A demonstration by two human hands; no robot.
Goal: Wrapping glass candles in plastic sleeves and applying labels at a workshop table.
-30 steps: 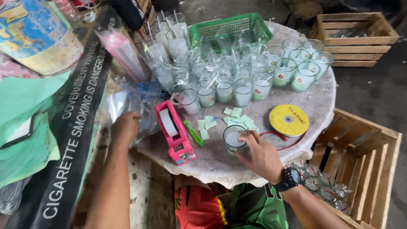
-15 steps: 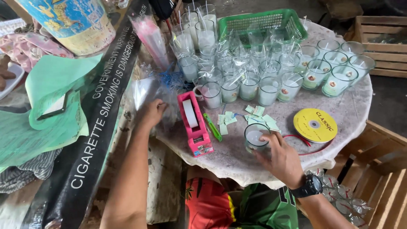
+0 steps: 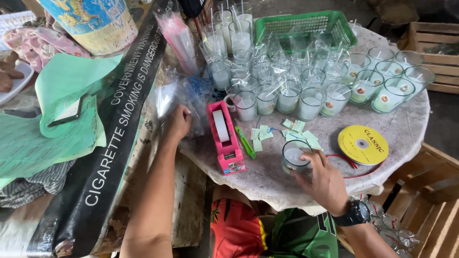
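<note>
While the left hand [image 3: 178, 122] clutches clear plastic bags [image 3: 169, 98], the right hand's [image 3: 321, 179] grip encircles the candle glass [image 3: 294, 156].

I'm in a small makeshift workshop where glass candles get packed by hand. My round stone bench [image 3: 397, 125] is crowded with rows of wax-filled glasses [image 3: 287, 91], many already wrapped in clear film, and a green plastic basket [image 3: 306, 26] stands behind them. Packing gear lies about — a pink tape dispenser [image 3: 224, 138], a green cutter [image 3: 245, 142], small paper slips [image 3: 296, 131], a yellow spool of red ribbon [image 3: 363, 145] and a bundle of clear bags [image 3: 174, 98]. Rough wooden crates [image 3: 430, 191] stand around the bench on a bare, dirty floor — one holds finished wrapped candles [image 3: 382, 227]. Green paper sheets [image 3: 62, 110] are piled at my left.
</note>
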